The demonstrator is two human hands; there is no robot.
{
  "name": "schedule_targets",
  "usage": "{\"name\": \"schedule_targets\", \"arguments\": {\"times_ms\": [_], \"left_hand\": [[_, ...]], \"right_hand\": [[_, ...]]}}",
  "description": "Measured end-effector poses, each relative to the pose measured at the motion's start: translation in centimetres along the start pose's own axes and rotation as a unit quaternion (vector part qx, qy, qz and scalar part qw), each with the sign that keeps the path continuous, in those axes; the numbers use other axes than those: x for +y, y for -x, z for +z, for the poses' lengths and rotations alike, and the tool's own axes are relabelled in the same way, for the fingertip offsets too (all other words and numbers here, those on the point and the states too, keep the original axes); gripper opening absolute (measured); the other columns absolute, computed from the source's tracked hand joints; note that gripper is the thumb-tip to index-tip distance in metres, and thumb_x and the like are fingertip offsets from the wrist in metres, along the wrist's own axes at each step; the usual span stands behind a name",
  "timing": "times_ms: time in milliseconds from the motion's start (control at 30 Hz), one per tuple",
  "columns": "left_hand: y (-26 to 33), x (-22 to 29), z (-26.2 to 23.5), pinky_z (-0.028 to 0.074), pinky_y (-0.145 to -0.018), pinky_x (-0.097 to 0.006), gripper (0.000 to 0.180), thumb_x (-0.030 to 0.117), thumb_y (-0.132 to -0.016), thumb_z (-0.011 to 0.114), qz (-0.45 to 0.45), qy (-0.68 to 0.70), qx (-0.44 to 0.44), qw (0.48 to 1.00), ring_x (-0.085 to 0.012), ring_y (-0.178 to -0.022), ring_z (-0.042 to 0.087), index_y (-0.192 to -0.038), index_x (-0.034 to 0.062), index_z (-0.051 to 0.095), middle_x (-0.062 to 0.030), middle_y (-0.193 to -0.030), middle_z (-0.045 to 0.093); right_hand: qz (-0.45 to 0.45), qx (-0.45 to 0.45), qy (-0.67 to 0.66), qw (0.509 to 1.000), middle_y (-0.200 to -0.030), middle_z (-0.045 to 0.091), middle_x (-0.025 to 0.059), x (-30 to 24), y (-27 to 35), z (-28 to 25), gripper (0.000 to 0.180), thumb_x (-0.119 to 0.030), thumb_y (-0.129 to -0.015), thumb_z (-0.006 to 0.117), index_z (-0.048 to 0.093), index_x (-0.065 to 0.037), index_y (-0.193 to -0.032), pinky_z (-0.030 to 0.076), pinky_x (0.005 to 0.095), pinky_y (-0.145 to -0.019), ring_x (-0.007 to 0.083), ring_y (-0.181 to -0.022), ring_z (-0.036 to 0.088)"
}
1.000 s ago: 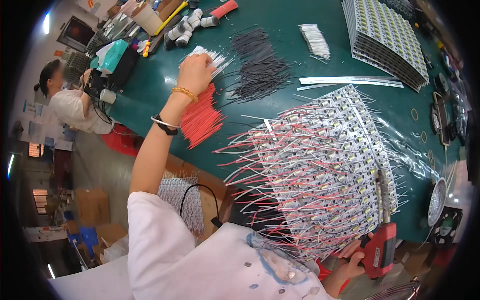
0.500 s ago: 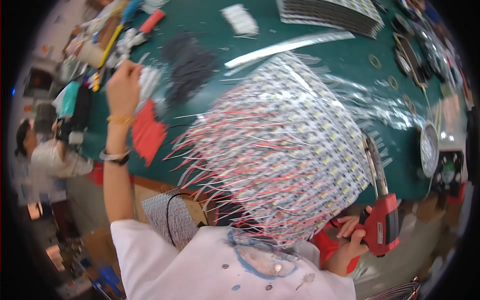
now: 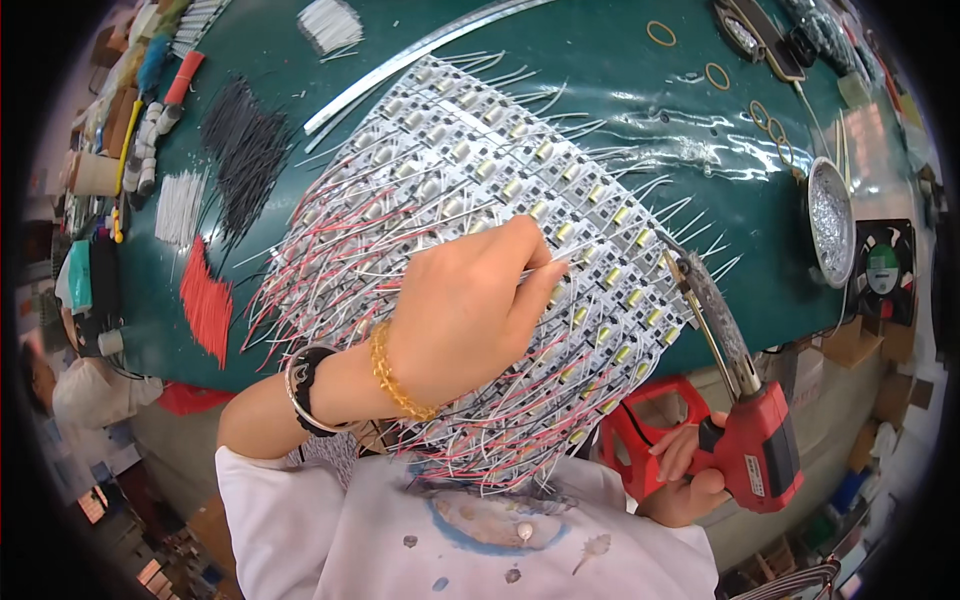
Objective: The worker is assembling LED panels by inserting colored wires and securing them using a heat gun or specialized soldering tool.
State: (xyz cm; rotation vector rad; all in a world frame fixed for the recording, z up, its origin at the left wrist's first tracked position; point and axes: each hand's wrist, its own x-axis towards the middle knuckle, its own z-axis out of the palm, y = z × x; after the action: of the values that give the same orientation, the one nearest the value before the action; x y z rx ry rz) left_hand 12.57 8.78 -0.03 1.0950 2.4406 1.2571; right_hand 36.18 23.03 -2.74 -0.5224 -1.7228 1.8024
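Observation:
A large panel of small white circuit boards [image 3: 490,165] with yellowish parts lies on the table in front of me. Red, white and black wires stick out from its left and lower edges, white ones from its right edge. Over its middle is my left hand [image 3: 475,300], closed in a pinch on a thin white wire [image 3: 561,262]. My right hand [image 3: 690,480] is wrapped round the grip of a red soldering gun [image 3: 765,460] at the lower right. The gun's long metal tip reaches up to the panel's right edge.
Loose red wires [image 3: 205,305], white wires [image 3: 180,208] and black wires [image 3: 245,150] lie in piles at the left. A silvery strip [image 3: 400,62] lies beyond the panel. Rubber bands [image 3: 716,76], a metal dish [image 3: 830,222] and a fan [image 3: 883,270] are at the right.
My left hand has moved right from the wire piles to above the middle of the panel. The view has shifted. My right hand still holds the soldering gun near the panel's right edge.

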Motion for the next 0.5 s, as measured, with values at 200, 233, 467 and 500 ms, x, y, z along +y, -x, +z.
{"name": "schedule_targets", "arguments": {"times_ms": [200, 233, 467, 500], "left_hand": [[1.0, -0.1, 0.8, 0.042, -0.046, -0.036, 0.016, 0.011, -0.080, 0.066, 0.020, -0.068, 0.020, 0.997, -0.0247, -0.052, 0.056, -0.073, 0.0052, 0.053, -0.0070, -0.060, 0.056], [1.0, -0.1, 0.8, 0.042, -0.046, -0.036, 0.016, 0.011, -0.079, 0.067, 0.019, -0.074, 0.022, 0.997, -0.0240, -0.052, 0.056, -0.073, 0.0055, 0.053, -0.0065, -0.060, 0.056], [1.1, -0.3, 1.4, 0.041, -0.045, -0.031, 0.017, 0.006, -0.074, 0.070, 0.045, -0.093, 0.048, 0.993, -0.0206, -0.050, 0.054, -0.069, 0.0048, 0.054, -0.0061, -0.060, 0.055], [1.1, -0.5, 1.5, 0.040, -0.043, -0.031, 0.018, 0.007, -0.075, 0.069, 0.058, -0.100, 0.053, 0.992, -0.0200, -0.050, 0.053, -0.069, 0.0062, 0.052, -0.0048, -0.059, 0.053]], "right_hand": [[-0.007, -0.086, -0.001, 0.996, -0.049, 0.044, -0.0020, 0.7, 0.2, -2.5, 0.075, -0.057, -0.082, 0.058, 0.043, 0.006, -0.120, 0.039, 0.0235, -0.041, 0.0083, -0.039, 0.041], [-0.006, -0.106, -0.009, 0.994, -0.049, 0.045, -0.0020, 0.9, 0.2, -2.9, 0.076, -0.058, -0.082, 0.058, 0.043, 0.006, -0.119, 0.038, 0.0233, -0.040, 0.0083, -0.039, 0.041], [0.061, -0.055, -0.037, 0.996, -0.049, 0.046, -0.0011, 1.3, 1.7, -2.7, 0.075, -0.059, -0.079, 0.062, 0.047, 0.006, -0.114, 0.036, 0.0242, -0.042, 0.0097, -0.039, 0.043], [0.061, -0.079, -0.032, 0.994, -0.049, 0.046, -0.0010, 1.5, 1.6, -3.0, 0.074, -0.059, -0.078, 0.062, 0.048, 0.005, -0.113, 0.035, 0.0246, -0.042, 0.0100, -0.039, 0.043]]}}
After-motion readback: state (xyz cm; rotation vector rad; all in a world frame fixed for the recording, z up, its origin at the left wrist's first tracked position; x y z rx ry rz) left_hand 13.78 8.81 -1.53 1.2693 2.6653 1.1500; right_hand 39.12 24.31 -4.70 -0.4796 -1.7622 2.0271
